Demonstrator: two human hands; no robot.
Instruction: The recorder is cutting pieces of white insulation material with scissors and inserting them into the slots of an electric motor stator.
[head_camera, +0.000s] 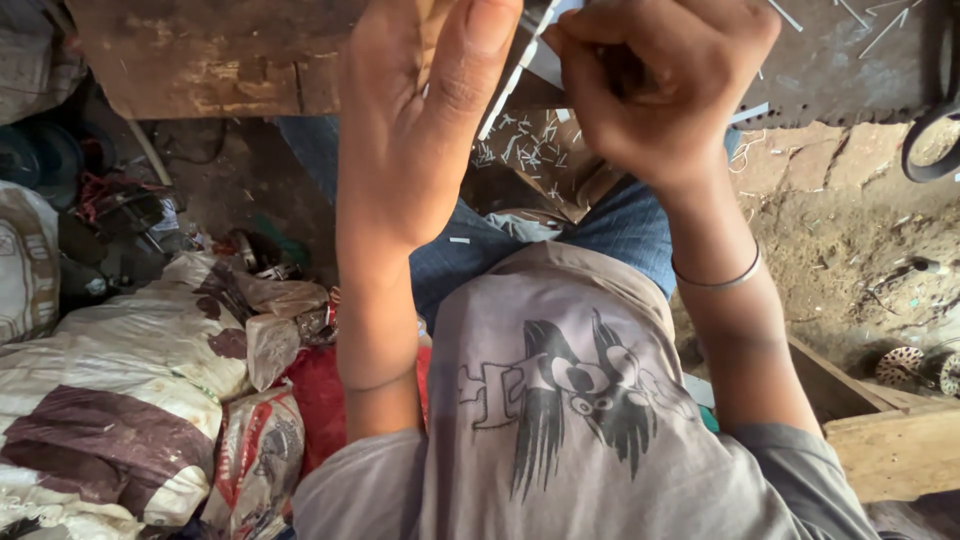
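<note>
Metal strip (520, 75): long axis diagonal, upper-right to lower-left. R hand (665, 85) clamped on top end; L hand (425, 130) open alongside, fingers apart.

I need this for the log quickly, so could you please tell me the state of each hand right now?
Left hand: open, fingers extended, touching a thin white strip.
Right hand: closed in a fist near the strip; what it holds cannot be told.
</note>
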